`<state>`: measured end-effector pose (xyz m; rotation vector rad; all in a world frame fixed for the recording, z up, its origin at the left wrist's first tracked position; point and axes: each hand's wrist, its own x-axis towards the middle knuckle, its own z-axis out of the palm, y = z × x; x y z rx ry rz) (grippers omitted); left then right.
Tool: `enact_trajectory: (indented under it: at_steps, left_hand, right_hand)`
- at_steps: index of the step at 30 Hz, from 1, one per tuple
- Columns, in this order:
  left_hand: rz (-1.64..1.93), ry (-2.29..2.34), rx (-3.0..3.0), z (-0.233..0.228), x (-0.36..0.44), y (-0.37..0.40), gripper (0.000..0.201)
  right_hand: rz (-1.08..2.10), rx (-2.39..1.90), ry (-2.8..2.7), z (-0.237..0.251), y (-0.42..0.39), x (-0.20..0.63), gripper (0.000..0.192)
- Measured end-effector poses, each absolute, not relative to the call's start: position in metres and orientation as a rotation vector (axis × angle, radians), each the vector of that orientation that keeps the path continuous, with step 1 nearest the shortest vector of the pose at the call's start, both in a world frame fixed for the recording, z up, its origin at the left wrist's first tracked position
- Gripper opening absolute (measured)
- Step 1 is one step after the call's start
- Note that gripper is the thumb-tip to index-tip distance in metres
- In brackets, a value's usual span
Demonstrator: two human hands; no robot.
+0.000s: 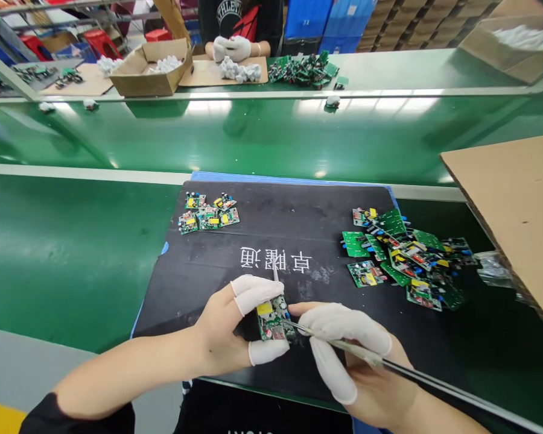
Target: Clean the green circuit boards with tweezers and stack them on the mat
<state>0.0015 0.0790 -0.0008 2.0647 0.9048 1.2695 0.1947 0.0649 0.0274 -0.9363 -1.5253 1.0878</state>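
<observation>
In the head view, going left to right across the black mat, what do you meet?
Small group of circuit boards → left hand → held circuit board → right hand with its tweezers → loose pile of circuit boards → cardboard sheet.

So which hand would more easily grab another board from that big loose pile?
Probably the right hand: the big pile lies on its side. But it holds tweezers, while the left hand grips the circuit board.

Left hand (221, 331), right hand (366, 374): white finger cots (fingertips only), black sleeve.
</observation>
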Motion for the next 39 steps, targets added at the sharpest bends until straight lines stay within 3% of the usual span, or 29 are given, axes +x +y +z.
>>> enact_trajectory:
  at_steps: [14,21,28,33,39]
  left_hand:
    - [1.263,0.887,2.219,0.001,0.003,0.080,0.046]
    - [1.171,0.910,2.384,-0.010,0.003,0.069,0.057]
    - [1.130,0.978,2.081,-0.003,-0.001,0.073,0.049]
    - [1.047,0.943,1.667,0.001,-0.004,0.073,0.056]
    - [1.075,0.877,1.661,-0.001,-0.004,0.073,0.058]
  right_hand:
    - [1.076,-0.962,-1.519,0.013,0.067,0.194,0.015]
    - [1.148,-1.090,-1.334,0.016,0.071,0.186,0.009]
    - [1.363,-1.142,-1.178,0.018,0.078,0.187,0.023]
    - [1.513,-1.083,-0.972,0.016,0.079,0.186,0.025]
    - [1.518,-1.066,-0.959,0.015,0.079,0.186,0.027]
